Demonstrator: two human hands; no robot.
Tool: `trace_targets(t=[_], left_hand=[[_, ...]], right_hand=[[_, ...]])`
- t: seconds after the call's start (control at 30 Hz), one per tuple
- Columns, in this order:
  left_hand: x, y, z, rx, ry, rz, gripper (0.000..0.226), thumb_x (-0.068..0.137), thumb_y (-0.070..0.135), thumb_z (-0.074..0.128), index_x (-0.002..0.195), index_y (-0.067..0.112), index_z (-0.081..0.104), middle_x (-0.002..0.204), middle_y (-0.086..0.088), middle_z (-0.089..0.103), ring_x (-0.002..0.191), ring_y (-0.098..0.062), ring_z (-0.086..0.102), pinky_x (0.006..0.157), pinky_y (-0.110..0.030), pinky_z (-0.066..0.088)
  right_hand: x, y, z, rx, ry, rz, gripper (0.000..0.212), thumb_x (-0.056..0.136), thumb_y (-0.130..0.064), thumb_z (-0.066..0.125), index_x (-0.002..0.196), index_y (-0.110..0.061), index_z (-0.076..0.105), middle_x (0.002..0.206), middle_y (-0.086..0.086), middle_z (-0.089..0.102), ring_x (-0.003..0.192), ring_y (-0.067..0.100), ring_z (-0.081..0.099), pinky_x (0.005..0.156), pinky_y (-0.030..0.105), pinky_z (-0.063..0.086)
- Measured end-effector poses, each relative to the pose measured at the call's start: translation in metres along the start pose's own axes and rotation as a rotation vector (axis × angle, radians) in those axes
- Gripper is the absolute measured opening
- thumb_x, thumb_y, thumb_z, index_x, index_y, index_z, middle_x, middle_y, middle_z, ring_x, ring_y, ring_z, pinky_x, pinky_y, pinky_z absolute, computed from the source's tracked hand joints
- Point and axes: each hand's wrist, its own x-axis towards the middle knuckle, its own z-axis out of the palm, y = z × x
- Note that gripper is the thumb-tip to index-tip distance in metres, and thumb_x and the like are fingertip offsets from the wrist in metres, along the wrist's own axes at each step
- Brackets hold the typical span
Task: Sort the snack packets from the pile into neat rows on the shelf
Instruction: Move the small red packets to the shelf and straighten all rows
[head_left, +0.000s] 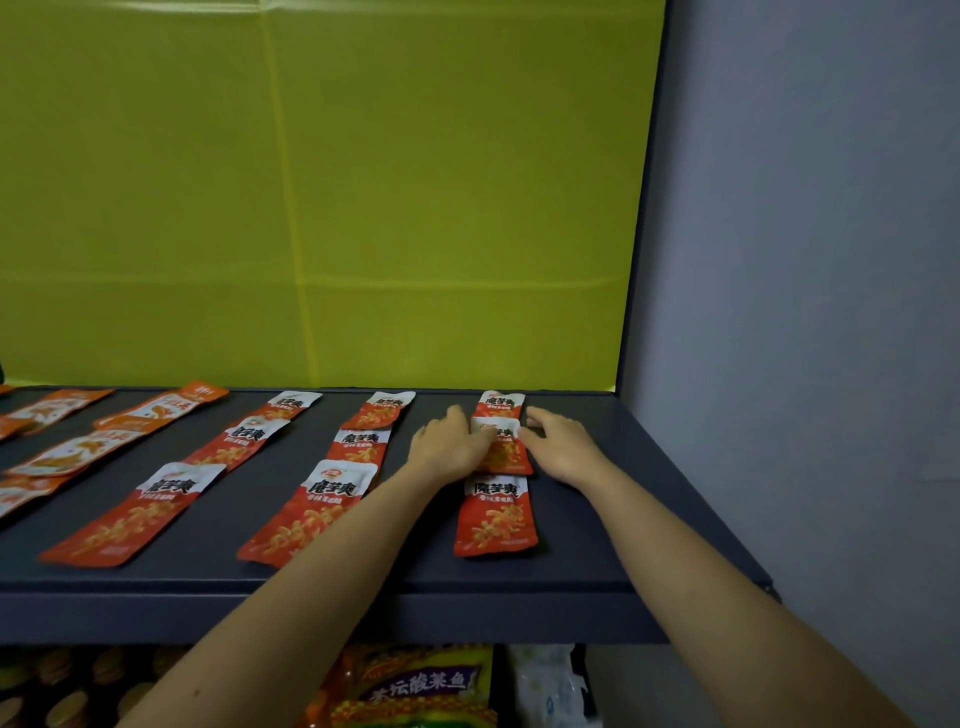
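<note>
Red-and-white snack packets lie flat in rows on the dark grey shelf (597, 519). The rightmost row holds a back packet (501, 404), a middle packet (503, 447) and a front packet (496, 514). My left hand (449, 439) and my right hand (563, 441) both rest on the middle packet, fingertips pinching its white top edge from either side. A second row (358, 447) and a third row (208, 462) of the same packets lie to the left. No loose pile is in view.
Orange packets of another kind (72, 452) lie at the shelf's far left. A yellow-green back panel (337, 208) closes the rear, and a grey wall (805, 312) stands right. Below the shelf's front edge sit bagged goods (421, 686).
</note>
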Motion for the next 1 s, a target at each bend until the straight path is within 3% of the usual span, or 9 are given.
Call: trace_targets(t=[0.1,0.27,0.47,0.6,0.7,0.83,1.0], left_hand=[[0.0,-0.003,0.002,-0.054,0.002,0.027,0.052,0.095,0.038,0.039,0.134,0.004,0.034,0.136,-0.015,0.05,0.127,-0.03,0.044,0.105,-0.038,0.033],[-0.003,-0.004,0.001,-0.167,0.023,0.046,0.045,0.096,0.032,0.04,0.132,0.006,0.036,0.132,-0.01,0.055,0.12,-0.029,0.051,0.101,-0.039,0.04],[-0.009,-0.002,-0.003,-0.139,0.0,0.061,0.045,0.098,0.031,0.036,0.136,0.007,0.034,0.136,-0.014,0.051,0.123,-0.03,0.049,0.1,-0.038,0.04],[-0.024,0.002,-0.016,-0.162,-0.015,0.03,0.043,0.099,0.024,0.034,0.135,0.001,0.035,0.14,-0.018,0.044,0.127,-0.03,0.043,0.095,-0.034,0.036],[-0.042,-0.002,-0.023,-0.157,-0.053,0.055,0.041,0.098,0.022,0.034,0.136,0.004,0.036,0.142,-0.015,0.043,0.129,-0.027,0.041,0.101,-0.032,0.033],[-0.07,-0.009,-0.017,-0.066,-0.068,0.163,0.032,0.099,0.022,0.031,0.125,0.008,0.044,0.13,-0.014,0.053,0.112,-0.024,0.049,0.085,-0.028,0.034],[-0.084,-0.011,-0.017,-0.049,-0.011,0.2,0.039,0.1,0.026,0.032,0.133,0.008,0.04,0.135,-0.01,0.048,0.126,-0.022,0.042,0.095,-0.025,0.032]], right_hand=[[0.0,-0.001,0.002,-0.053,-0.055,-0.021,0.041,0.098,-0.034,0.035,0.134,-0.019,0.045,0.133,0.012,0.054,0.124,0.029,0.048,0.099,0.043,0.043],[-0.006,-0.006,0.003,-0.191,-0.105,-0.041,0.05,0.102,-0.033,0.024,0.149,-0.017,0.019,0.153,0.016,0.026,0.144,0.027,0.019,0.112,0.036,0.024],[-0.008,-0.008,0.002,-0.127,-0.101,0.002,0.052,0.101,-0.036,0.024,0.149,-0.018,0.018,0.155,0.016,0.024,0.145,0.027,0.016,0.112,0.039,0.024],[-0.022,-0.016,-0.008,0.047,-0.068,0.021,0.036,0.102,-0.029,0.028,0.127,-0.011,0.048,0.128,0.01,0.053,0.132,0.03,0.04,0.1,0.035,0.036],[-0.041,-0.015,-0.013,0.145,-0.138,-0.007,0.037,0.101,-0.029,0.031,0.131,-0.016,0.048,0.132,0.004,0.055,0.125,0.024,0.048,0.098,0.033,0.038],[-0.065,-0.008,-0.019,0.146,-0.201,-0.087,0.044,0.1,-0.026,0.035,0.144,-0.02,0.033,0.149,0.0,0.038,0.138,0.016,0.034,0.11,0.029,0.028],[-0.071,-0.003,-0.018,0.092,-0.192,-0.101,0.049,0.099,-0.032,0.038,0.147,-0.027,0.026,0.154,0.0,0.028,0.145,0.015,0.02,0.117,0.036,0.023]])
